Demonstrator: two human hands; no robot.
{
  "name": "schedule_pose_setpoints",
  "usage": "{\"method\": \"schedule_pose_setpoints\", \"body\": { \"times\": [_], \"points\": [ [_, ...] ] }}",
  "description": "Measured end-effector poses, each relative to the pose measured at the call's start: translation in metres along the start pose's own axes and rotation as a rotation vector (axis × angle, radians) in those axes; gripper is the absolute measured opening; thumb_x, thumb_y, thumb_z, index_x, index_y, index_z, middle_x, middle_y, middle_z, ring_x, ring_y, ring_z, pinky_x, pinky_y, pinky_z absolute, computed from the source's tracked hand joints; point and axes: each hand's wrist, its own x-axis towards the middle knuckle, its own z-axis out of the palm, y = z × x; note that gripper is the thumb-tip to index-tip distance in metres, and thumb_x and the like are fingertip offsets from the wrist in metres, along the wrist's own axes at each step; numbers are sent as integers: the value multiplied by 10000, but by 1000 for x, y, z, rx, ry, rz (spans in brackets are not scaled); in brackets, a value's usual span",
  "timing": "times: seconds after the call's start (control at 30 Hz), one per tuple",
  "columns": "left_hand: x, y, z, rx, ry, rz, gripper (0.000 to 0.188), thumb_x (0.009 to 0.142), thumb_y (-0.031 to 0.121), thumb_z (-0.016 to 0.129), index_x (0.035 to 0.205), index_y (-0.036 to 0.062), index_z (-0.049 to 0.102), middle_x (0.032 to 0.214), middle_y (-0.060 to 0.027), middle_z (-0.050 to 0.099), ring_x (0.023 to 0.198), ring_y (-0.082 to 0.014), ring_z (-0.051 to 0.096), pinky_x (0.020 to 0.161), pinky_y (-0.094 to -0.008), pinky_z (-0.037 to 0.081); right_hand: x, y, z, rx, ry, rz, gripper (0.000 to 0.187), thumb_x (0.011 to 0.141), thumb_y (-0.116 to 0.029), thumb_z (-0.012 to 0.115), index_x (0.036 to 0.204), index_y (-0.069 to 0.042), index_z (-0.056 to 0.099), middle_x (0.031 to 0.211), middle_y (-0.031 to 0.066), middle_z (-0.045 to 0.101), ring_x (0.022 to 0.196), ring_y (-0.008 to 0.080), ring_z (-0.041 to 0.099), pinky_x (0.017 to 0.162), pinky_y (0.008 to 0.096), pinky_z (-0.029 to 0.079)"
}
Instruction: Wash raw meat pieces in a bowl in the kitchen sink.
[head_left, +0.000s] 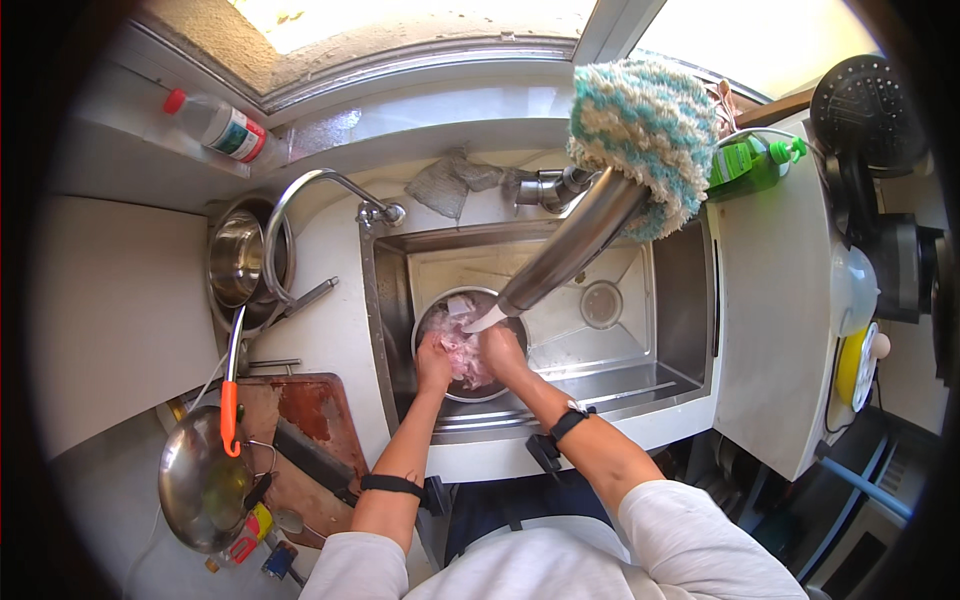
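Observation:
A round metal bowl (pixel 458 397) stands in the left part of the steel sink (pixel 620 262). Pale pink pieces that look like raw meat (pixel 463 352) lie in it, wet. From the thick metal tap (pixel 560 258), a white stream of water (pixel 487 319) runs into the bowl. At the bowl's left side, my left hand (pixel 434 360) has its fingers curled in at the meat. My right hand (pixel 502 354) is closed at the meat on the other side, beside the stream. The fingertips of both hands are partly hidden.
A knitted cloth (pixel 640 140) hangs over the tap. Left of the sink are a thin curved tap (pixel 285 215), stacked pots (pixel 238 262), a ladle with an orange handle (pixel 230 405), a cleaver (pixel 310 458) and a cutting board (pixel 325 415). A green soap bottle (pixel 748 168) stands at right.

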Motion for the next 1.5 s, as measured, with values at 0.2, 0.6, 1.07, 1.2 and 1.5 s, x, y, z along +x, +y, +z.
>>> {"method": "schedule_pose_setpoints", "body": {
  "times": [0.2, 0.6, 1.07, 1.2, 1.5],
  "points": [
    [-21, 18, -11, 174, 135, 343, 500, 866, 14, 522, 1361, 32, 460, 1348, -232, 494, 1194, -371, 526, 973, -434, 453, -12, 3, -14, 345, 300, -368, 380, 850, -46, 499, 1220, 12, 566, 1244, 255, 561, 1138, 419, 548, 978, 434, 450],
    [38, 23, 22, -544, -207, -123, 387, 948, 316, 591, 1262, 100, 529, 850, -28, 600, 678, -120, 534, 555, -291, 447, 42, 23, 35, 273, 221, -218, 443, 920, -376, 462, 1143, -28, 621, 1160, 271, 624, 1124, 455, 550, 968, 496, 431],
    [-18, 53, -17, 175, 104, 270, 233, 983, 133, 453, 1162, 53, 580, 1046, -240, 661, 976, -428, 631, 840, -444, 491, -5, 11, 16, 258, 196, -382, 218, 899, -93, 554, 1083, 11, 609, 1020, 238, 639, 868, 363, 593, 748, 419, 477],
    [-32, 34, -22, -6, 48, 392, 507, 967, 77, 431, 1461, 82, 320, 1394, -239, 466, 1268, -368, 494, 1031, -394, 407, -18, -2, -13, 88, 219, -527, 511, 819, -40, 564, 1324, 13, 508, 1388, 249, 463, 1221, 418, 485, 1034, 412, 415],
    [-48, 13, 29, -434, 202, -86, 711, 927, 194, 500, 1543, 69, 168, 1552, -204, 289, 1426, -325, 300, 1148, -363, 248, -16, 18, 24, 716, 202, 263, 431, 931, -206, 529, 1315, -23, 460, 1206, 196, 572, 1081, 327, 581, 900, 413, 482]
  ]
}}
